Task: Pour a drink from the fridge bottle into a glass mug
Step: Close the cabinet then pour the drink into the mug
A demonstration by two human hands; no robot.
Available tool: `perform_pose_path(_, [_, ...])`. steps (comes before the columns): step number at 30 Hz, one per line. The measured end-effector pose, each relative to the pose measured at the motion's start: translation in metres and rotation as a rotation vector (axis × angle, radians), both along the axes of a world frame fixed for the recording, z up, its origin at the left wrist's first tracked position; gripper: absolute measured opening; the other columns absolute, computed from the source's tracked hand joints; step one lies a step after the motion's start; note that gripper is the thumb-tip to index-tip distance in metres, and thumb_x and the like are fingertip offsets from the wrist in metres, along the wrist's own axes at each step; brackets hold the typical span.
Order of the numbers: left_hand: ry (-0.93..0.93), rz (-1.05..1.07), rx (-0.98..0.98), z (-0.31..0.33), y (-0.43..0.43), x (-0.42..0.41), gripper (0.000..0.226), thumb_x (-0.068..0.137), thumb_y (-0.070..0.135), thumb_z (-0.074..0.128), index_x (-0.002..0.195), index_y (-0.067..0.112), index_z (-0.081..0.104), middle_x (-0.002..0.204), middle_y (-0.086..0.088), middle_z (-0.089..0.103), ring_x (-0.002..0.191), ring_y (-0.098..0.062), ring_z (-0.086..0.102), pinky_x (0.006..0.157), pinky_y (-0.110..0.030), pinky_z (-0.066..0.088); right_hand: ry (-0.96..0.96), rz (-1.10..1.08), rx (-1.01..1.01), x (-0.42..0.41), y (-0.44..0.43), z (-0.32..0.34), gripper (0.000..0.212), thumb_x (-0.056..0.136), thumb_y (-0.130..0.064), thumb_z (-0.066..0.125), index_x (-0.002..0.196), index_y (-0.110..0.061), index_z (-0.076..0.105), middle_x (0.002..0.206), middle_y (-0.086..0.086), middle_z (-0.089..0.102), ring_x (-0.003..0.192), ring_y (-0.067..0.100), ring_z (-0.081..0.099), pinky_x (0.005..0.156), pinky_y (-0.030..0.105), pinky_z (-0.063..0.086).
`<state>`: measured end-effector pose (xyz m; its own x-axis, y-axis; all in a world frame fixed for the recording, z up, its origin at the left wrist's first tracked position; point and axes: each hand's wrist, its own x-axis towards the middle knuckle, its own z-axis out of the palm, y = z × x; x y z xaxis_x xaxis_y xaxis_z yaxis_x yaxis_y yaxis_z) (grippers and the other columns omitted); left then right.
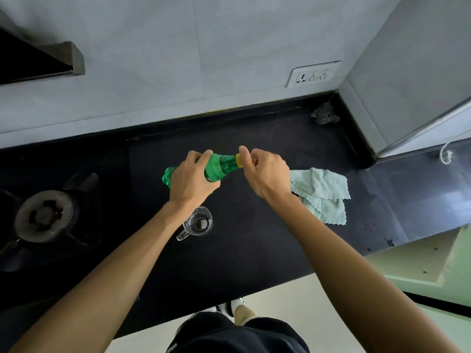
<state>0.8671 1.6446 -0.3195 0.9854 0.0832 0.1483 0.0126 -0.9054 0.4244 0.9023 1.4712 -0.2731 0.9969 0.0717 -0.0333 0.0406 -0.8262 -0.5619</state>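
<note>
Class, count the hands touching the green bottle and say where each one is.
2. The left hand grips the body of the bottle; the right hand pinches its yellow cap. No other hand is in view.

The bottle point(225, 164) was glossy, translucent green plastic with a smooth, opaque green label band. Its cap point(238, 160) was yellow plastic. The mug point(200, 222), at the middle of the worktop point(254, 245), was clear, shiny glass. The worktop looked like dark stone, matt in the middle and more reflective toward its right end. A pale blue cloth point(323, 192) toward the right looked soft and nubbly. A rough, dark grey scrubber point(325, 113) lay in the back right corner. The burner point(46, 215) at the left end was dull metal.
</note>
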Motion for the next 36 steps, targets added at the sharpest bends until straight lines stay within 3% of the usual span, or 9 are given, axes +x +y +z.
perform_pose_path(2, [-0.026,-0.018,0.034,-0.003,-0.002,-0.004,0.069,0.067,0.025,0.084,0.128,0.008,0.056,0.114,-0.013,0.06,0.093,-0.032,0.065,0.074,-0.045,0.057,0.009,-0.013,-0.065,0.0,0.002,0.0,0.06,0.097,-0.056,0.035,0.055,-0.014,0.045,0.052,-0.003,0.046,0.051,0.019,0.044,0.052,0.031,0.032])
perform_pose_path(8, [-0.114,-0.01,0.085,-0.008,-0.009,-0.012,0.074,0.06,0.019,0.089,0.123,-0.001,0.056,0.118,-0.02,0.063,0.109,-0.037,0.062,0.095,-0.052,0.05,-0.025,-0.043,-0.186,-0.005,0.014,-0.001,0.066,0.096,-0.058,0.031,0.048,-0.012,0.034,0.047,0.0,0.04,0.044,0.02,0.037,0.048,0.031,0.029])
perform_pose_path(12, [-0.148,-0.007,0.102,-0.008,-0.01,-0.014,0.07,0.06,0.019,0.089,0.12,0.0,0.057,0.111,-0.017,0.065,0.102,-0.035,0.064,0.091,-0.052,0.052,-0.066,-0.059,-0.194,-0.01,0.017,-0.006,0.062,0.098,-0.052,0.033,0.049,-0.014,0.033,0.052,0.0,0.042,0.045,0.021,0.039,0.048,0.03,0.028])
perform_pose_path(17, [-0.153,-0.003,0.015,-0.001,-0.011,-0.017,0.063,0.061,0.02,0.087,0.116,0.002,0.06,0.107,-0.013,0.067,0.094,-0.03,0.067,0.076,-0.042,0.056,-0.333,-0.045,-0.024,-0.011,0.013,-0.017,0.056,0.093,-0.042,0.037,0.049,-0.008,0.045,0.07,0.001,0.051,0.046,0.015,0.035,0.042,0.02,0.022])
perform_pose_path(22, [-0.104,-0.018,-0.017,0.005,-0.004,-0.012,0.063,0.066,0.026,0.084,0.121,0.007,0.06,0.111,-0.009,0.068,0.095,-0.027,0.067,0.075,-0.04,0.054,-0.499,0.015,-0.052,-0.002,0.012,-0.018,0.055,0.091,-0.037,0.041,0.044,-0.008,0.05,0.073,-0.001,0.056,0.044,0.012,0.029,0.047,0.014,0.015])
perform_pose_path(25, [-0.065,0.008,-0.014,0.007,-0.002,-0.008,0.064,0.068,0.025,0.083,0.124,0.008,0.057,0.115,-0.009,0.067,0.098,-0.028,0.066,0.079,-0.042,0.055,-0.44,0.006,-0.15,0.003,0.017,-0.014,0.056,0.093,-0.038,0.039,0.044,-0.012,0.045,0.061,0.001,0.052,0.039,0.017,0.029,0.046,0.019,0.018])
perform_pose_path(28, [-0.084,0.019,0.056,0.007,-0.008,-0.01,0.064,0.062,0.018,0.086,0.118,0.002,0.059,0.106,-0.012,0.067,0.092,-0.031,0.065,0.077,-0.045,0.055,-0.185,0.0,-0.254,-0.001,0.018,-0.012,0.059,0.099,-0.043,0.034,0.048,-0.013,0.038,0.056,0.0,0.047,0.044,0.021,0.038,0.048,0.027,0.024])
perform_pose_path(31, [-0.103,0.032,0.093,0.006,-0.013,-0.014,0.065,0.059,0.017,0.088,0.115,0.001,0.059,0.1,-0.013,0.068,0.087,-0.032,0.065,0.075,-0.045,0.056,-0.04,-0.089,-0.181,-0.005,0.02,-0.007,0.065,0.099,-0.05,0.029,0.047,-0.014,0.039,0.049,0.0,0.046,0.046,0.021,0.043,0.052,0.031,0.03])
perform_pose_path(36, [-0.085,0.064,0.046,0.007,-0.021,-0.02,0.065,0.063,0.021,0.086,0.119,0.002,0.057,0.102,-0.012,0.068,0.089,-0.03,0.066,0.075,-0.042,0.056,-0.029,-0.124,-0.098,-0.006,0.021,-0.002,0.065,0.096,-0.051,0.034,0.044,-0.012,0.037,0.044,-0.001,0.041,0.042,0.018,0.039,0.048,0.03,0.028])
